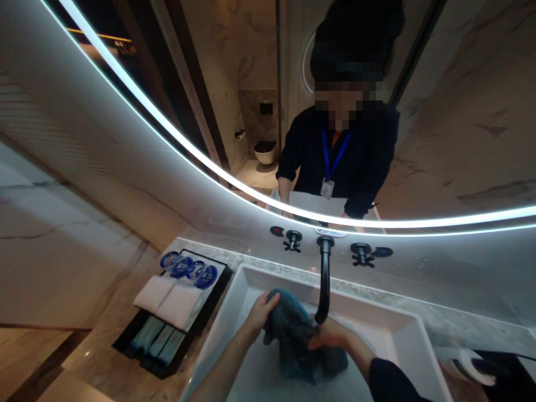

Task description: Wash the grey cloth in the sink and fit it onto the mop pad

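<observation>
A dark blue-grey cloth [293, 329] hangs bunched between my two hands, inside the white rectangular sink [412, 335]. My left hand [262, 312] grips its upper left side, with the thumb over the fabric. On the right side, my right hand [329, 333] is closed on the cloth, just under the end of the black spout [324, 279]. The lower part of the cloth droops toward the sink bottom. Whether water is running cannot be made out.
Black cross-shaped taps, a left one [293, 240] and a right one [362, 254], flank the spout. Left of the sink lies a black tray [184, 357] with folded white towels [170, 298] and blue round packets [205, 275]. A lit mirror [251, 139] reflects a person and a toilet.
</observation>
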{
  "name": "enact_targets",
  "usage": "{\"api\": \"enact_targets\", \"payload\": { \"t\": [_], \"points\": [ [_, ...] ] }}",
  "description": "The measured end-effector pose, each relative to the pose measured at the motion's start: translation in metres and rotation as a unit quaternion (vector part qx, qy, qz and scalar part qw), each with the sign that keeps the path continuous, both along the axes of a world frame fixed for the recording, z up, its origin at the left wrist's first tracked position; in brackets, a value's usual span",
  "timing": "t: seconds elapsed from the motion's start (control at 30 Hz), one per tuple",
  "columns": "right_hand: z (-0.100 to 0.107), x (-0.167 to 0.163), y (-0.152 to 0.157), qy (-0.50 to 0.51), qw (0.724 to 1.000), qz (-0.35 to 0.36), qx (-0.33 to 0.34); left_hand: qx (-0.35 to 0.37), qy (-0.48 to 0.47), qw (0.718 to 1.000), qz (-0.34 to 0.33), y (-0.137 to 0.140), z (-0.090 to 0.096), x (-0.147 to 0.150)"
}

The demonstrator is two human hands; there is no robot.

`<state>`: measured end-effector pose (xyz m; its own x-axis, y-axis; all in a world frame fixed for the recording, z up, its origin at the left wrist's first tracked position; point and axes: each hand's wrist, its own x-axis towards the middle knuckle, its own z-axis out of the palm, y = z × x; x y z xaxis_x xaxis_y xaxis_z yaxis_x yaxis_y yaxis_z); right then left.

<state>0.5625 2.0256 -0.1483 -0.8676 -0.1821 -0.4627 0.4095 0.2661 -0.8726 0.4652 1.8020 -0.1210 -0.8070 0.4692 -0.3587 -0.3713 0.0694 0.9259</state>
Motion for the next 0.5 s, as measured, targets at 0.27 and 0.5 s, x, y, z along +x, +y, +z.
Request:
{"api": "enact_targets", "payload": {
  "t": [0.27,0.5],
  "points": [
    [0.013,0.000,0.018,-0.024,0.998,-0.017,-0.048,-0.215,0.087,0.971,0.062,-0.041,-0.034,-0.011],
    [0.010,0.004,0.020,0.001,0.991,-0.090,-0.100,-0.252,0.107,0.960,0.050,-0.014,-0.044,-0.012]
  ]
}}
